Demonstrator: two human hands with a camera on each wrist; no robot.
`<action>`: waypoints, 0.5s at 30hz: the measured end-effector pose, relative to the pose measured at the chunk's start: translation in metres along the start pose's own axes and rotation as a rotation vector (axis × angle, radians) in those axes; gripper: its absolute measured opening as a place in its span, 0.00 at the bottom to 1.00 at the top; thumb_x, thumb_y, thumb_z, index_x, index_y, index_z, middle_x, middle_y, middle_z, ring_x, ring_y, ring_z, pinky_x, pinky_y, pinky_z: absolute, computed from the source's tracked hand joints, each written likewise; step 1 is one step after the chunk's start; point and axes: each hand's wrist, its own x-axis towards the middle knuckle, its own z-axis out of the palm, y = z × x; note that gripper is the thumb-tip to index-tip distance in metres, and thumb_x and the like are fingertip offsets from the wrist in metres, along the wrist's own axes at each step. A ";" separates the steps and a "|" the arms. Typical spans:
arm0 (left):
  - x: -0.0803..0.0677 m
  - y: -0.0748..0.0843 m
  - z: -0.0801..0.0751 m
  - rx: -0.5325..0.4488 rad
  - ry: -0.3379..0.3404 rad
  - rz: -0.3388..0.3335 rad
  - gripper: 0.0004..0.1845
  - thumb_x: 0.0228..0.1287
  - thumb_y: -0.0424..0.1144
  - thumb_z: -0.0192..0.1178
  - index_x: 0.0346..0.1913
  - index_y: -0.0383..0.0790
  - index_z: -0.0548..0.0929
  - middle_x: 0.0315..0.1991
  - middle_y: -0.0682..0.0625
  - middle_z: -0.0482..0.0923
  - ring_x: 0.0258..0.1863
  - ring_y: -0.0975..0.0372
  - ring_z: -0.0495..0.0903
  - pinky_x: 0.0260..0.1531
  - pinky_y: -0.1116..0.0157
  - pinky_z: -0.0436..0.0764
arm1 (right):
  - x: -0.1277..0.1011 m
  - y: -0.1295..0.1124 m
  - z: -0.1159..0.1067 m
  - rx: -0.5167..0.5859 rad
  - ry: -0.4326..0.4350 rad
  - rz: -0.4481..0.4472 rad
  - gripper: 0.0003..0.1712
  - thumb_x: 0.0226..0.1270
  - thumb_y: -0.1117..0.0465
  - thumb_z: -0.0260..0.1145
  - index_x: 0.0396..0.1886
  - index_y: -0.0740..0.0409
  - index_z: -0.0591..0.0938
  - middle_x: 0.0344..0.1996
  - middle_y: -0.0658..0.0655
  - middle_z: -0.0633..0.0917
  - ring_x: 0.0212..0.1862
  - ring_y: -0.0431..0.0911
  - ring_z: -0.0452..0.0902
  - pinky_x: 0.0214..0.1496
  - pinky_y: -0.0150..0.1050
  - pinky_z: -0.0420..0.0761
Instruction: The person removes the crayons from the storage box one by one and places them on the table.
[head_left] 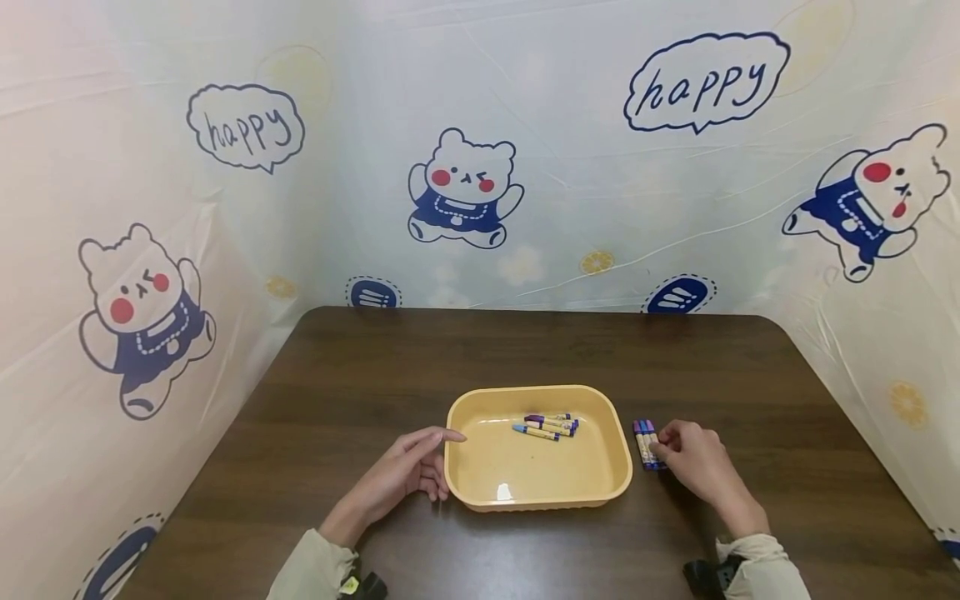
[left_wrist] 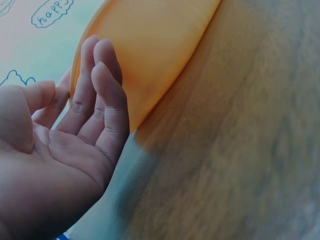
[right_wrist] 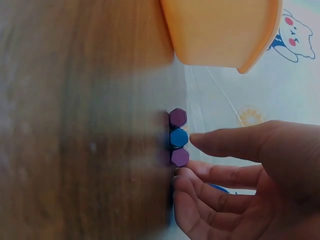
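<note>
A yellow rectangular tray (head_left: 534, 492) stands on the table with several crayons (head_left: 543, 432) lying inside, toward its back right. To the tray's right, three crayons (head_left: 643, 446) lie side by side in a row; their hexagonal ends are purple, blue (right_wrist: 179, 137) and violet in the right wrist view. My right hand (head_left: 701, 462) is at this row's right side, thumb tip close above it and index fingertip beside the violet one (right_wrist: 180, 157). Whether they touch is hard to tell. My left hand (head_left: 405, 471) rests at the tray's left side, fingers loosely bent, index finger over the rim.
The dark wooden table (head_left: 375, 358) extends around the tray. A printed cloth (head_left: 555, 208) with bears and "happy" bubbles hangs behind it and along both sides. Dark wrist straps (head_left: 708, 575) sit at the light sleeves (head_left: 761, 571).
</note>
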 end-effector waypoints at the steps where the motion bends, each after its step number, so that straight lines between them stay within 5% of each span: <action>1: 0.000 0.000 0.000 -0.002 0.000 -0.001 0.30 0.81 0.52 0.40 0.68 0.29 0.68 0.30 0.44 0.82 0.28 0.56 0.84 0.28 0.64 0.83 | 0.000 0.000 0.000 -0.001 0.001 -0.005 0.10 0.64 0.61 0.70 0.34 0.65 0.82 0.24 0.53 0.80 0.27 0.45 0.73 0.27 0.38 0.73; 15: 0.001 0.000 0.000 -0.028 -0.004 -0.007 0.30 0.81 0.52 0.42 0.68 0.29 0.67 0.29 0.44 0.82 0.28 0.56 0.84 0.28 0.64 0.83 | 0.000 -0.005 -0.003 -0.021 0.008 -0.006 0.11 0.64 0.60 0.70 0.37 0.66 0.83 0.26 0.54 0.82 0.29 0.46 0.74 0.29 0.41 0.75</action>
